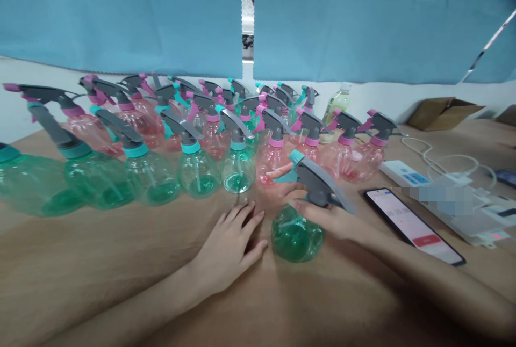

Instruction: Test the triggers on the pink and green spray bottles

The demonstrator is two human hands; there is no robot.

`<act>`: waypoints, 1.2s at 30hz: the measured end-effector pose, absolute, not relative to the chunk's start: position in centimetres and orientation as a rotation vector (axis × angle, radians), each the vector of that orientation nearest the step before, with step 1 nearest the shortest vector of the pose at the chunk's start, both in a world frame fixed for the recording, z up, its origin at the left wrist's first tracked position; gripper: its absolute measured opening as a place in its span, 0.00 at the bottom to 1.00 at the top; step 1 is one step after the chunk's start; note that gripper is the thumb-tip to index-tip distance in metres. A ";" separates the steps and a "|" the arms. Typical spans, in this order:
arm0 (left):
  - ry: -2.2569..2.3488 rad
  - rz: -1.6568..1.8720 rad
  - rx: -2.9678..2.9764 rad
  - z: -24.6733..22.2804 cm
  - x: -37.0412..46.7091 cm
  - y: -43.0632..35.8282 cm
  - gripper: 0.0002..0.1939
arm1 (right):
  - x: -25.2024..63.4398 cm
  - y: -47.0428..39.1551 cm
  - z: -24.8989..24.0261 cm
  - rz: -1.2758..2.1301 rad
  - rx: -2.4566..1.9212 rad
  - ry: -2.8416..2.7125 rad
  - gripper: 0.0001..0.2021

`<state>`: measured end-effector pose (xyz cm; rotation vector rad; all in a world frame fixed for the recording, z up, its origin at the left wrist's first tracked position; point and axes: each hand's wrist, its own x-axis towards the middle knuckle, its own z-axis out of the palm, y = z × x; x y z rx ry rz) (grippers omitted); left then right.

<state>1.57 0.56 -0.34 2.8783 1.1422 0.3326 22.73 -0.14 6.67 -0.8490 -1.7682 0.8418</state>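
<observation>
A green spray bottle (298, 234) with a grey and teal trigger head is gripped at its neck by my right hand (318, 212). The bottle stands upright, close to the table surface; whether it touches the wood cannot be made out. My left hand (229, 245) lies palm down on the table (121, 261), fingers apart, just left of that bottle and holding nothing. Beyond my hands is a front row of green bottles, among them one nearby (237, 170), continuing to the right with pink ones (274, 161).
Several more spray bottles crowd behind the front row, beside a labelled bottle (338, 102). On the right lie a phone (413, 226), a white power strip (407, 175) and looped cables. A cardboard box (441, 113) sits at the back right, below a blue curtain (363, 19).
</observation>
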 end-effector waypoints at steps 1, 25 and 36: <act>1.144 0.332 2.878 -0.4 1.6 0.6 0.24 | 22.8 -0.1 6.6 0.848 -0.850 -1.768 0.20; 1.148 0.344 2.863 -0.2 1.6 0.6 0.24 | 22.9 -0.2 6.8 0.803 -0.950 -1.832 0.07; 1.150 0.325 2.863 0.0 1.7 0.7 0.24 | 22.4 -0.6 8.9 0.753 -1.033 -1.828 0.09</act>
